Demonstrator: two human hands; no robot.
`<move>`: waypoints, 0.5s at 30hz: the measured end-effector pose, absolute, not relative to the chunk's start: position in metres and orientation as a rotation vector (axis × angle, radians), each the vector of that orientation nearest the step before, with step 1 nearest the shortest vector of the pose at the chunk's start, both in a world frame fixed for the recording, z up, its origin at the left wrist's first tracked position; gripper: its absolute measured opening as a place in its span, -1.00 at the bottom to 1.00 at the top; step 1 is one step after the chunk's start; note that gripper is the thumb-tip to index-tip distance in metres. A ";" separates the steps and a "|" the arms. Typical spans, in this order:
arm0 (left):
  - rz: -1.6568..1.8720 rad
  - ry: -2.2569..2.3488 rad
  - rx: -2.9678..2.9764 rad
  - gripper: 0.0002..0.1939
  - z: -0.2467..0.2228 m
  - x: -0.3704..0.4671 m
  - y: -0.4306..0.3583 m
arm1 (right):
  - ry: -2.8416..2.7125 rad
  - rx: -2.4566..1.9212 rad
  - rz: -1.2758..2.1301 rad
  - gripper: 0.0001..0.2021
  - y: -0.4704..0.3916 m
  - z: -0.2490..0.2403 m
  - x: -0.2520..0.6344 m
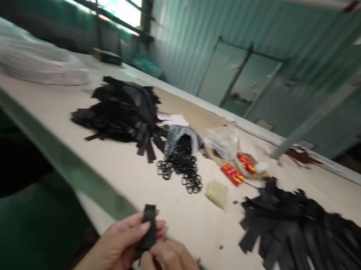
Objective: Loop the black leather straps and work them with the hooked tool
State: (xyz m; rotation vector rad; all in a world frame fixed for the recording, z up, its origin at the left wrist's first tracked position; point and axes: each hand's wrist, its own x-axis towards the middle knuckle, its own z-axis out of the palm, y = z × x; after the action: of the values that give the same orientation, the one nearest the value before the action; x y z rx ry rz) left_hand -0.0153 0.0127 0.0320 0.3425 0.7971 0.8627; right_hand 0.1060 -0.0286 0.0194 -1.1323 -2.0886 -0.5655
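Near the bottom centre, my left hand (pixel 125 241) pinches a short black strap (pixel 149 227) between thumb and fingers, its upper end pointing away from me. My right hand (pixel 174 269) is closed at the strap's lower end, thumb and index finger pressed together there. Beyond my hands, black rings (pixel 182 165) spill from a clear plastic bag (pixel 173 136) on the table (pixel 120 161). A pile of black strips (pixel 125 111) lies left of the rings, and another pile of long black strips (pixel 309 237) is at the right.
A pale yellow block (pixel 216 194), red packets (pixel 232 174) and crumpled clear plastic (pixel 222 140) lie right of the rings. Plastic-wrapped bundles (pixel 36 60) sit at the far left. A slanted metal post (pixel 332 106) stands at the table's back edge. The near table edge runs below my hands.
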 end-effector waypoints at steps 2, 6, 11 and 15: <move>0.899 0.734 0.394 -0.83 0.029 -0.022 0.014 | -2.166 -1.047 -0.483 -0.75 -0.017 0.021 0.118; 0.942 0.772 0.520 -0.81 0.023 -0.019 0.016 | -2.324 -1.012 -0.268 -0.75 -0.012 0.017 0.136; 0.934 0.792 0.500 -0.80 0.017 -0.023 0.022 | -2.427 -1.159 -0.283 -0.73 -0.011 0.013 0.126; 0.940 0.749 0.474 -0.81 0.008 -0.028 0.028 | -2.436 -1.022 -0.378 -0.74 -0.006 0.013 0.120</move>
State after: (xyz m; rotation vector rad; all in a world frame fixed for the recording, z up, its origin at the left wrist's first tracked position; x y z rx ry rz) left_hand -0.0284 0.0275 0.0080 0.4740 0.7494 0.9404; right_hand 0.1195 -0.0058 0.0131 -1.0220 -2.4362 -0.3785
